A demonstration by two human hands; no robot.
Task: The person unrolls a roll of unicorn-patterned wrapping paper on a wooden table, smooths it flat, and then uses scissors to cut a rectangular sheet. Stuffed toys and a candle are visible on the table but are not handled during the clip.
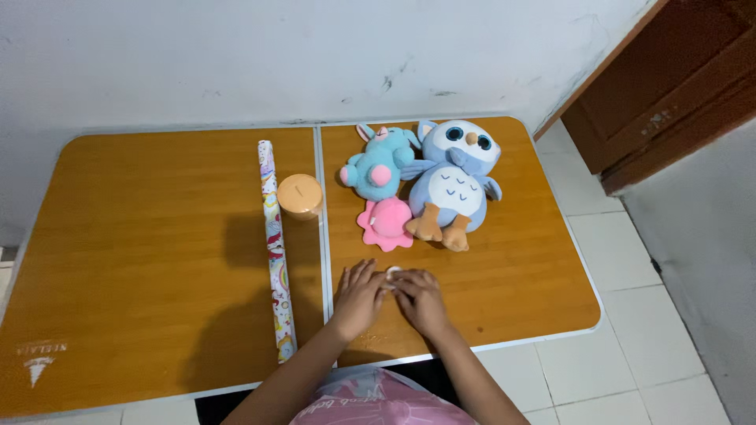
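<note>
Both my hands meet over the near part of the wooden table (pixel 157 236). My left hand (pixel 358 299) and my right hand (pixel 421 299) pinch a small white roll (pixel 393 273), which looks like tape, between their fingertips. Just beyond them lies a small pink plush (pixel 386 223). Behind it sit a blue and pink bunny plush (pixel 379 163) and a blue owl plush (pixel 455 182). To the left, a roll of patterned wrapping paper (pixel 276 252) lies lengthwise, with a round tan container (pixel 300 196) beside it.
The table stands against a white wall (pixel 315 55). White floor tiles (pixel 630 315) lie to the right, and a dark wooden door (pixel 677 79) is at the upper right. Pink clothing (pixel 378 401) shows at the bottom edge.
</note>
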